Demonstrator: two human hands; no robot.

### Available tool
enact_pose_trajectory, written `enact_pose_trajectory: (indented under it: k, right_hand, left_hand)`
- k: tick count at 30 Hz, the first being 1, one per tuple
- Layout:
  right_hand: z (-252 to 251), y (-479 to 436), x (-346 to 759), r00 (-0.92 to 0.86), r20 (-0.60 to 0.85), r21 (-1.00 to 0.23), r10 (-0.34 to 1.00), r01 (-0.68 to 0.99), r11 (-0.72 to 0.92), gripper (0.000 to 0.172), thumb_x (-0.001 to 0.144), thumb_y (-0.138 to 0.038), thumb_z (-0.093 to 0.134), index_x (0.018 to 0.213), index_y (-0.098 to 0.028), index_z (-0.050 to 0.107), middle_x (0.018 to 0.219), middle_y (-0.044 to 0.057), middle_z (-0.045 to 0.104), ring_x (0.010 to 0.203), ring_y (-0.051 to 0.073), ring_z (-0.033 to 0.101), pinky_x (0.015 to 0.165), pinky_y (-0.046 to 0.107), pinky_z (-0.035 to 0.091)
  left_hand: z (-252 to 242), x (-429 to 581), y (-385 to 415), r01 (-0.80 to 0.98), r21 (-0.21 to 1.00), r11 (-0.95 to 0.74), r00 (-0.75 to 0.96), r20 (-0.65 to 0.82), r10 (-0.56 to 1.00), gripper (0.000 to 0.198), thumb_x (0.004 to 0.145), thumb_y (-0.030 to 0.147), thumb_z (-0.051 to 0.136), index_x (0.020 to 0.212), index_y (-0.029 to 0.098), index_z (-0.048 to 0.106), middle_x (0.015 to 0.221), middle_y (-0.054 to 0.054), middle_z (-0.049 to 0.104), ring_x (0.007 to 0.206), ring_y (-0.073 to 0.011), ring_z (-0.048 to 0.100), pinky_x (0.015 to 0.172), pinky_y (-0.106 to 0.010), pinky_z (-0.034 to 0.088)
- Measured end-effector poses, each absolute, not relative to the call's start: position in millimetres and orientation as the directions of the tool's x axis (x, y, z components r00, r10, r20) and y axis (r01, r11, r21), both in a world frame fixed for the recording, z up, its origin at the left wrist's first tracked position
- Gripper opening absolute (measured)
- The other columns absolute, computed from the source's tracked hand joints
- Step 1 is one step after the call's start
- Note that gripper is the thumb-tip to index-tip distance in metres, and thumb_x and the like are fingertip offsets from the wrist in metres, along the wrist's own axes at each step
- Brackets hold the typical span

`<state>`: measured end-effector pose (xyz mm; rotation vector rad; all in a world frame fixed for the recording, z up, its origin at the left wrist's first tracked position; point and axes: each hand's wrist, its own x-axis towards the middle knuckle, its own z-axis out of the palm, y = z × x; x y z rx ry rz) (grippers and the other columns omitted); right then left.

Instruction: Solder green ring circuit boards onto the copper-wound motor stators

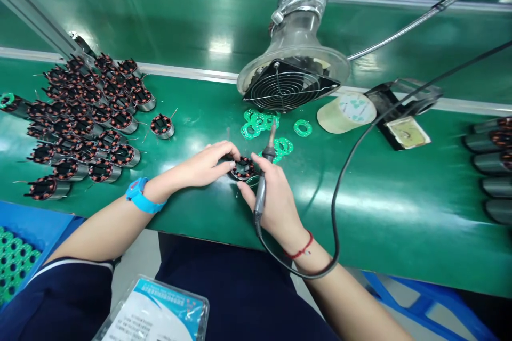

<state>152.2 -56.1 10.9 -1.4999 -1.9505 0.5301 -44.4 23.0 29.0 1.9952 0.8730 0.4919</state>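
A copper-wound motor stator (pixel 242 168) stands on the green bench between my two hands. My left hand (pixel 208 164) has its thumb and fingers pressed on the stator's left side. In my right hand (pixel 276 200) lies a soldering iron (pixel 261 192), its tip pointing up and away; the thumb and index finger of that hand are at the stator's right side. Just beyond it, small green ring-shaped circuit boards (pixel 260 121) lie in loose piles, and one board (pixel 303 128) rests apart. A thin wire sticks out near the stator's base.
Many stators (pixel 88 112) crowd the bench at left, one (pixel 162 126) standing apart. A fume extractor (pixel 294 74) hangs ahead. Right of it are a cream roll (pixel 347 112) and a soldering stand (pixel 408 130). The iron's black cable (pixel 335 213) loops over my right forearm. More cylinders (pixel 494 157) stand far right.
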Motion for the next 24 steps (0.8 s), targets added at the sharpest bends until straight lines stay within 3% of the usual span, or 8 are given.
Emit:
enact_pose_trajectory:
  k: [3,8,11,14,17,19,22,24]
  right_hand:
    - [16,-56,159,-0.204,0.158,-0.616,0.966,0.744,0.258,0.05,0.086,-0.035,0.061,0.132,-0.022,0.046,0.119,0.015,0.065,0.106,0.033,0.065,0.088,0.053,0.054]
    - [22,-53,174,-0.181,0.074,-0.716,0.981,0.675,0.179,0.051,0.085,-0.034,0.064,0.131,-0.027,0.044,0.111,0.01,0.066,0.083,0.023,0.068,0.075,0.042,0.058]
    - [22,-50,179,-0.148,0.088,-0.77,0.985,0.617,0.162,0.053,0.084,-0.036,0.065,0.132,-0.027,0.042,0.114,0.01,0.062,0.082,0.02,0.067,0.078,0.041,0.058]
    - [23,-46,181,-0.122,0.124,-0.78,0.985,0.602,0.173,0.055,0.084,-0.037,0.066,0.131,-0.027,0.042,0.112,0.008,0.062,0.086,0.02,0.067,0.081,0.041,0.057]
    - [28,-40,180,-0.148,0.175,-0.723,0.973,0.652,0.229,0.054,0.085,-0.035,0.065,0.132,-0.027,0.042,0.112,0.009,0.064,0.091,0.022,0.067,0.082,0.042,0.056]
    - [33,-34,176,-0.188,0.234,-0.653,0.954,0.697,0.298,0.053,0.086,-0.033,0.064,0.134,-0.026,0.043,0.114,0.01,0.065,0.096,0.025,0.065,0.085,0.045,0.054]
    - [40,-26,167,-0.279,0.298,-0.492,0.913,0.775,0.397,0.048,0.089,-0.03,0.059,0.134,-0.024,0.046,0.111,0.011,0.067,0.094,0.029,0.061,0.083,0.048,0.051]
    - [44,-22,160,-0.349,0.292,-0.38,0.89,0.812,0.443,0.043,0.091,-0.025,0.052,0.135,-0.022,0.047,0.106,0.012,0.067,0.088,0.029,0.057,0.078,0.047,0.049]
  left_hand:
    - [30,-44,24,0.364,0.856,-0.367,0.69,0.017,0.724,0.008,0.087,0.024,0.055,0.094,0.019,0.055,0.104,-0.007,0.062,0.099,-0.02,0.058,0.09,-0.039,0.047]
    - [30,-40,19,0.452,0.829,-0.33,0.657,-0.059,0.752,0.024,0.079,0.033,0.068,0.09,0.019,0.052,0.097,-0.004,0.062,0.089,-0.0197,0.058,0.081,-0.036,0.048]
    - [28,-38,15,0.514,0.741,-0.432,0.674,-0.038,0.738,0.029,0.075,0.025,0.071,0.096,0.02,0.05,0.101,-0.006,0.06,0.093,-0.0219,0.056,0.084,-0.039,0.047]
    - [27,-36,14,0.46,0.763,-0.454,0.694,0.011,0.72,0.03,0.077,0.026,0.069,0.099,0.019,0.05,0.104,-0.007,0.059,0.097,-0.0226,0.056,0.086,-0.039,0.048]
    - [25,-33,16,0.413,0.838,-0.356,0.649,0.003,0.761,0.011,0.087,0.028,0.056,0.091,0.018,0.052,0.093,-0.005,0.059,0.086,-0.0189,0.058,0.078,-0.035,0.049]
    - [22,-31,17,0.428,0.858,-0.283,0.591,-0.029,0.806,0.007,0.087,0.017,0.047,0.091,0.018,0.053,0.089,-0.004,0.06,0.079,-0.0166,0.059,0.073,-0.033,0.05]
    - [17,-29,17,0.442,0.839,-0.318,0.567,0.014,0.824,0.039,0.077,0.004,0.049,0.114,0.016,0.051,0.111,-0.01,0.062,0.096,-0.0196,0.061,0.085,-0.037,0.051]
    - [15,-29,17,0.444,0.799,-0.406,0.613,0.06,0.788,0.049,0.077,0.006,0.055,0.125,0.015,0.047,0.125,-0.013,0.058,0.113,-0.0247,0.055,0.098,-0.044,0.047]
